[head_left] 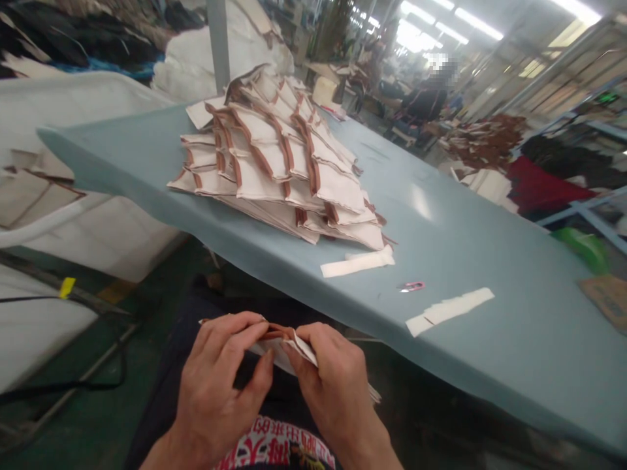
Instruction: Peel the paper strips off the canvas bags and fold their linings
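Red Chinese characters, edged in white, are printed on the dark garment (274, 450) worn by the person; the lettering is partly hidden by the forearms and cannot be read with certainty. Faint marks are borne by a piece of cardboard (605, 300) at the table's far right, too blurred to be made out.

Between the two hands, above the lap and just off the near edge of the table (490, 378), a cream cloth piece (279, 356) with a brown edge is held. By the left hand (223, 372) it is gripped lightly, the fingers bent over the brown edge and the thumb set below, with a gap left between thumb and palm. By the right hand (333, 372) it is pinched more tightly, a folded corner being caught between the thumb and the curled fingers.

On the blue-green tabletop, similar brown-edged pieces are heaped in an overlapping pile (274, 150). Pale strips (449, 311) are laid nearer the edge, and small pink-handled snips (412, 286) are placed beside them. Brown-edged pieces are also contained in a white bin (98, 235) at the left.
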`<action>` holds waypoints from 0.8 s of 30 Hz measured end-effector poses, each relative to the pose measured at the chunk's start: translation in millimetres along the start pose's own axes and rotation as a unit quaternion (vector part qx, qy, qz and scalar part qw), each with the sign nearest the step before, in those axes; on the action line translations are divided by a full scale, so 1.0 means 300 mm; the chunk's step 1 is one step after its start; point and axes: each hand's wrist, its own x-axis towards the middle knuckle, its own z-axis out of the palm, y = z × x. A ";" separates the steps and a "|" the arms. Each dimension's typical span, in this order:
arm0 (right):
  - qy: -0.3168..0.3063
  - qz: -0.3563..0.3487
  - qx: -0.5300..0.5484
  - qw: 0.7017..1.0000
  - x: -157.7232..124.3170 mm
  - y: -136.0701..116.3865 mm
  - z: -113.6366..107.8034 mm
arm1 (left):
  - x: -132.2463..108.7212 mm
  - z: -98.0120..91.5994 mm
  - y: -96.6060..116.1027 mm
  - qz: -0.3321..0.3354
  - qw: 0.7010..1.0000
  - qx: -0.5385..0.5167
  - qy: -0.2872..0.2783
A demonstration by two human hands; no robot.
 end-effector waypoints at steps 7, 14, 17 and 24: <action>-0.060 0.081 0.035 0.994 -0.029 -0.006 0.033 | 0.013 0.013 0.022 -0.048 0.988 -0.113 -0.090; -0.127 0.154 0.098 0.975 -0.101 0.034 0.014 | 0.010 -0.023 0.008 -0.241 0.875 -0.280 -0.313; -0.121 0.123 0.088 0.981 -0.152 0.084 0.009 | 0.033 -0.045 -0.008 -0.265 0.870 -0.282 -0.305; -0.079 0.091 0.104 0.987 -0.183 0.100 0.048 | 0.113 -0.066 -0.024 -0.188 0.911 -0.209 -0.302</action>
